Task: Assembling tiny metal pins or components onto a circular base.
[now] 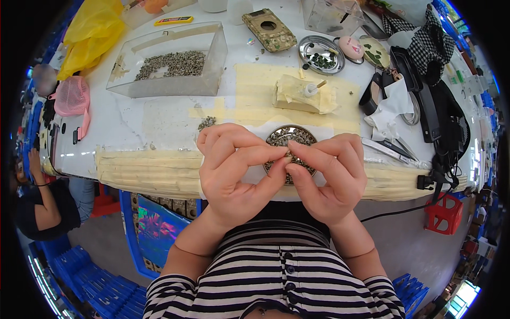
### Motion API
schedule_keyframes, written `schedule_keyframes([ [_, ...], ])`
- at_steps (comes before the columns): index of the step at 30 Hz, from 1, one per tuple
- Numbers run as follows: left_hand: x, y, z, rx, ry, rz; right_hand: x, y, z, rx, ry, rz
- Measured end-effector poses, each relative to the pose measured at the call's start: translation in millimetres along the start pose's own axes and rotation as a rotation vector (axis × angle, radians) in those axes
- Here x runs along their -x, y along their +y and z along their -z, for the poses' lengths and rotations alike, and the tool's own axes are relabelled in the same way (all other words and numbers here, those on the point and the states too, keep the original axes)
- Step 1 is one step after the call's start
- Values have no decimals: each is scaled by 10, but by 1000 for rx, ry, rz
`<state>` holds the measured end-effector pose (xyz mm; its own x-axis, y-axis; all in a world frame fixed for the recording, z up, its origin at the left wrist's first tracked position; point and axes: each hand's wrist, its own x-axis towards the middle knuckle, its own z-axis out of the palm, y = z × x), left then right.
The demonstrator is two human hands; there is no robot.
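Over a round metal dish of small greyish metal parts, my two hands meet at the fingertips. My left hand pinches with thumb and forefinger around a tiny piece, its other fingers curled. From the other side, the thumb and forefinger of my right hand close toward the same piece. The piece is too small and too covered to name. A little heap of similar parts lies on the table beyond my left hand. Behind the dish stands a block wrapped in yellow tape, with a white nozzle on top.
A clear plastic box of small parts stands back left; a camouflage-patterned case is farther back. An oval metal tray holds dark green pieces. Tweezers lie right, near a black cable. Another person sits left.
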<state>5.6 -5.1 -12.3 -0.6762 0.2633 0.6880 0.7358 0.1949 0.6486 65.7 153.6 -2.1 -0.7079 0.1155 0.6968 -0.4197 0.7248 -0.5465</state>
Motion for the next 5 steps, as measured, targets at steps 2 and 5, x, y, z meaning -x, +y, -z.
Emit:
schedule_keyframes([
  [2,-1,-1,6,0,-9,-11,-13,3,8,-49,-38,-56],
  [5,-3,6,9,-14,-20,-27,-33,23,15,-105,-96,-101],
])
